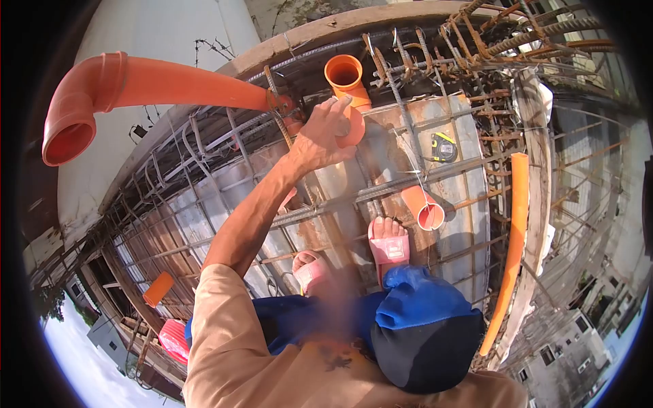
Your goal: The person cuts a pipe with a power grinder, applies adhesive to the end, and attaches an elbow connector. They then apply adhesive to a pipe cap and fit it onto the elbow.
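Your left hand [328,130] is stretched out ahead of you at arm's length, fingers wrapped around the lower body of an orange pipe fitting [345,76]. The fitting's open socket stands upright just beyond your fingertips, rising out of the rebar mesh [408,180]. Your right hand is out of view, so you cannot tell what it is doing.

A long orange pipe [183,85] runs off to the left of your hand from about the spot you are gripping. It ends well away in an elbow bend [71,126] whose mouth faces downward. Whether that pipe is seated in the fitting is hidden behind your hand.

To the right of your hand, a yellow and black tape measure [443,146] lies on the rusty metal decking [462,224]. Nearer to you and to the right, a short orange pipe offcut [422,207] lies on the bars with its open end toward you. Further right, another orange pipe [515,231] lies along the deck edge. Your feet in pink sandals [389,243] stand on the bars between your hand and your body.
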{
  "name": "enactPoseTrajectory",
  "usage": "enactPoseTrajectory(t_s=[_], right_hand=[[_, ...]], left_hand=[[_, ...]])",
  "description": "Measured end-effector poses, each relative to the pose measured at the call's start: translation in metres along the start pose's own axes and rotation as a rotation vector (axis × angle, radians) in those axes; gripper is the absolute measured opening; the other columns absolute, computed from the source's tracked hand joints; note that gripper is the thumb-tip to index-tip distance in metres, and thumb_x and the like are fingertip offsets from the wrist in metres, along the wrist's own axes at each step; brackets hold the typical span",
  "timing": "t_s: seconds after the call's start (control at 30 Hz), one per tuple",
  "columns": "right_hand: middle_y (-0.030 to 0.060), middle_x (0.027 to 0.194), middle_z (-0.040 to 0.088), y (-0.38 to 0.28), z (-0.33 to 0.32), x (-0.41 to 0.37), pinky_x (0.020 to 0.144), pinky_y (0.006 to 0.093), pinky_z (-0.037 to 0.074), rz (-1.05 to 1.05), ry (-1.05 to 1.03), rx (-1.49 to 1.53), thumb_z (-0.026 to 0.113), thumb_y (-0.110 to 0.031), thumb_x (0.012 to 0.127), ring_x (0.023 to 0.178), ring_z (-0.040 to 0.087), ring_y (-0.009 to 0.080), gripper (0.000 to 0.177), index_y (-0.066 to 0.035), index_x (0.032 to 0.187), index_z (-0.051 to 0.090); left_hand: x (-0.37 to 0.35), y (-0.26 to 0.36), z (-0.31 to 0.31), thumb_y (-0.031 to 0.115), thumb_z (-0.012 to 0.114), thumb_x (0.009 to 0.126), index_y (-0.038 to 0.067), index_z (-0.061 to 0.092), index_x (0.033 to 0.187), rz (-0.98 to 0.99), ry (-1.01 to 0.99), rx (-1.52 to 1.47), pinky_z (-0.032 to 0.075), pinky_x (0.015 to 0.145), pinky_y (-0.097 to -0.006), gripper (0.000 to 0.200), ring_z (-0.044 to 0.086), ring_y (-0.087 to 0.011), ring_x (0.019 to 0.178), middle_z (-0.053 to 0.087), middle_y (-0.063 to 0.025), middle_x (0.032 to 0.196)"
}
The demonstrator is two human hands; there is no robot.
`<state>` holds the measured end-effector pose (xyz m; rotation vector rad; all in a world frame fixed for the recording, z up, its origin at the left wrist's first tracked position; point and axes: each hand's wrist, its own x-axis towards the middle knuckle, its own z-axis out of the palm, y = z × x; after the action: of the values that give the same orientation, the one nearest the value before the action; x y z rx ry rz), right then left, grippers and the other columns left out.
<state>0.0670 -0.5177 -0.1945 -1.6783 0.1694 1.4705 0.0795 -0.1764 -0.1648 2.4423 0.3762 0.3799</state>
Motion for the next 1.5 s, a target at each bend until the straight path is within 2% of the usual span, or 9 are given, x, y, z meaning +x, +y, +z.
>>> enactPoseTrajectory(t_s=[0.1, 0.37, 0.53, 0.73, 0.97, 1.0, 1.13, 1.4, 1.5], right_hand=[[0.0173, 0.097, 0.069, 0.002, -0.006, -0.007, 0.081, 0.0410, 0.053, 0.017, 0.006, -0.008, 0.053, -0.015, 0.095, 0.091, 0.068, 0.0301, 0.025, 0.003, 0.104, 0.066], [0.0180, 0.097, 0.069, 0.025, -0.038, -0.050, 0.081, 0.0419, 0.053, 0.085, 0.066, -0.038, 0.052, -0.015, 0.094, 0.091, 0.068, 0.0311, 0.024, 0.003, 0.103, 0.066], [0.0185, 0.096, 0.069, 0.042, -0.060, -0.083, 0.081, 0.0424, 0.054, 0.139, 0.111, -0.063, 0.052, -0.014, 0.094, 0.091, 0.068, 0.0317, 0.024, 0.003, 0.103, 0.066], [0.0190, 0.096, 0.069, 0.061, -0.082, -0.118, 0.080, 0.0431, 0.054, 0.208, 0.159, -0.089, 0.051, -0.014, 0.094, 0.091, 0.068, 0.0324, 0.024, 0.003, 0.102, 0.066], [0.0196, 0.095, 0.068, 0.076, -0.103, -0.144, 0.080, 0.0439, 0.054, 0.261, 0.185, -0.110, 0.051, -0.013, 0.094, 0.091, 0.068, 0.0333, 0.024, 0.003, 0.101, 0.067], [0.0197, 0.095, 0.068, 0.078, -0.105, -0.149, 0.080, 0.0440, 0.054, 0.270, 0.185, -0.111, 0.050, -0.013, 0.094, 0.091, 0.068, 0.0334, 0.024, 0.003, 0.101, 0.067], [0.0201, 0.094, 0.068, 0.086, -0.115, -0.163, 0.080, 0.0444, 0.054, 0.299, 0.191, -0.132, 0.050, -0.013, 0.094, 0.091, 0.068, 0.0339, 0.024, 0.003, 0.101, 0.067], [0.0208, 0.094, 0.068, 0.100, -0.155, -0.204, 0.080, 0.0453, 0.054, 0.418, 0.126, -0.249, 0.049, -0.012, 0.094, 0.091, 0.068, 0.0348, 0.024, 0.003, 0.100, 0.067], [0.0210, 0.093, 0.068, 0.087, -0.199, -0.222, 0.080, 0.0456, 0.054, 0.499, -0.008, -0.450, 0.049, -0.012, 0.094, 0.091, 0.068, 0.0352, 0.024, 0.003, 0.099, 0.067]], left_hand=[[0.038, -0.023, -0.001, 0.026, 0.085, 0.062, 0.001, 0.042, 0.143, -0.067, 0.129, -0.060, 0.049, 0.100, -0.0451, 0.094, 0.056, -0.0387, 0.114, 0.054, -0.0203, 0.125], [0.118, -0.038, 0.019, 0.061, 0.083, 0.062, -0.007, 0.046, 0.129, -1.102, 0.157, -0.314, 0.051, 0.096, -0.0468, 0.103, 0.059, -0.0397, 0.117, 0.052, -0.0298, 0.130], [0.144, -0.027, 0.019, 0.061, 0.085, 0.064, -0.016, 0.038, 0.132, -1.387, 0.251, -0.398, 0.064, 0.081, -0.0449, 0.114, 0.061, -0.0372, 0.119, 0.056, -0.0299, 0.128], [0.148, -0.051, 0.027, 0.060, 0.080, 0.073, -0.020, 0.050, 0.128, -1.350, 0.215, -0.584, 0.066, 0.074, -0.0443, 0.101, 0.066, -0.0359, 0.114, 0.056, -0.0286, 0.135], [0.119, -0.093, 0.018, 0.059, 0.064, 0.089, -0.008, 0.075, 0.089, -1.054, -0.099, -0.207, 0.062, 0.071, -0.0393, 0.068, 0.075, -0.0328, 0.069, 0.073, -0.0253, 0.089], [0.125, -0.070, -0.002, 0.054, 0.070, 0.086, -0.006, 0.071, 0.099, -1.128, -0.130, -0.131, 0.059, 0.078, -0.0418, 0.062, 0.074, -0.0333, 0.084, 0.072, -0.0239, 0.102], [0.102, -0.087, 0.008, 0.037, 0.084, 0.071, 0.003, 0.056, 0.122, -0.336, 0.081, 0.080, 0.050, 0.095, -0.0440, 0.067, 0.059, -0.0347, 0.114, 0.059, -0.0179, 0.117], [0.123, -0.061, 0.012, 0.045, 0.082, 0.068, 0.006, 0.061, 0.118, -0.433, -0.092, 0.172, 0.050, 0.086, -0.0542, 0.066, 0.064, -0.0390, 0.105, 0.063, -0.0207, 0.112], [0.110, -0.089, 0.056, 0.040, 0.085, 0.068, 0.002, 0.071, 0.095, -0.371, 0.097, 0.041, 0.051, 0.089, -0.0513, 0.049, 0.063, -0.0413, 0.107, 0.063, -0.0246, 0.110]])
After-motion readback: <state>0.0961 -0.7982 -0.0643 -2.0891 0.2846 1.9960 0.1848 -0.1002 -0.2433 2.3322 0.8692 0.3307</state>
